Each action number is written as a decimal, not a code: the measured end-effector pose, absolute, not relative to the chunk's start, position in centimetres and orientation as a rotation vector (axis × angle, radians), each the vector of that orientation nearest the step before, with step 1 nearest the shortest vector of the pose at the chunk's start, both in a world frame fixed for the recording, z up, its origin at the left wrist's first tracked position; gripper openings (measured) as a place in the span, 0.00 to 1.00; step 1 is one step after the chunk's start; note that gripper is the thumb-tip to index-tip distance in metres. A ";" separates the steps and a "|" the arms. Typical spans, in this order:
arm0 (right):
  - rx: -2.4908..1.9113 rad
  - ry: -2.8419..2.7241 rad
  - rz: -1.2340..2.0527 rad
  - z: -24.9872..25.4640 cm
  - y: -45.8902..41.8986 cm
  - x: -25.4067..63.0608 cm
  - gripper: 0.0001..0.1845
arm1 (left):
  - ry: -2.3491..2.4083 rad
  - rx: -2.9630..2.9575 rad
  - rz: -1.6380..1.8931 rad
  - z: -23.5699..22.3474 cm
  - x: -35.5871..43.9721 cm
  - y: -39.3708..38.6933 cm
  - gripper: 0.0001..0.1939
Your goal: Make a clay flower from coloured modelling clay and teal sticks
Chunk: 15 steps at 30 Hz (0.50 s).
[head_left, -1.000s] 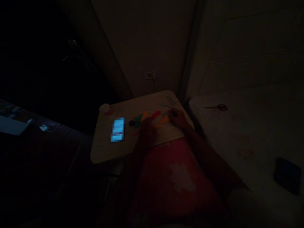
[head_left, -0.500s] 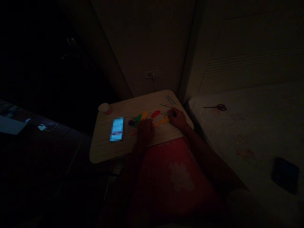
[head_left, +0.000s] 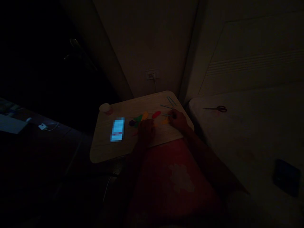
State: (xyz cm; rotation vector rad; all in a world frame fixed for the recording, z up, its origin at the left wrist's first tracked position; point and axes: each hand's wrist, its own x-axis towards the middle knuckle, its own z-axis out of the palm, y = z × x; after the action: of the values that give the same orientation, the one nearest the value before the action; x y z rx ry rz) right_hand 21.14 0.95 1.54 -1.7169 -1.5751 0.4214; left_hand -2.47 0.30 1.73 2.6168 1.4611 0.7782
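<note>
My right hand is closed around a thin pale stick, which points left toward a red oval piece. Below those fingers lies a yellow-orange piece, partly covered. My left hand lies palm down on the table, fingers forward, beside a green piece and another yellow-orange piece. A dark purple lump sits left of the green one. A small orange bit shows at the left hand's right edge. Dim light hides what is under the left palm.
On the small wooden table are a lit phone, a paper cup and several thin sticks at the back right corner. Scissors lie on the pale surface to the right. A wall socket is behind.
The view has shifted very slightly. Both hands stay in nearly the same places, and the right hand still grips the thin stick.
</note>
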 end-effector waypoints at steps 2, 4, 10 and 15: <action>-1.708 -1.570 0.430 1.7 0.8 21.1 0.13 | 1.459 2.610 0.775 1.8 -2.4 0.2 0.14; -1.715 -1.578 0.423 1.8 0.8 21.0 0.11 | 1.456 2.606 0.778 2.0 -2.4 0.2 0.14; -1.705 -1.430 0.333 1.9 0.8 21.1 0.16 | 1.458 2.606 0.839 2.1 -2.5 0.1 0.14; -1.598 -1.201 0.351 1.6 0.4 21.6 0.19 | 1.483 2.529 0.967 2.2 -2.7 0.1 0.13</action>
State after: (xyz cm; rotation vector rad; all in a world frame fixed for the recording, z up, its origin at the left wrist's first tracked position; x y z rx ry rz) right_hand 21.57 0.40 1.60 -1.5977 -1.2006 0.3506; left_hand -2.75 0.05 2.17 2.5289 1.4830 0.9669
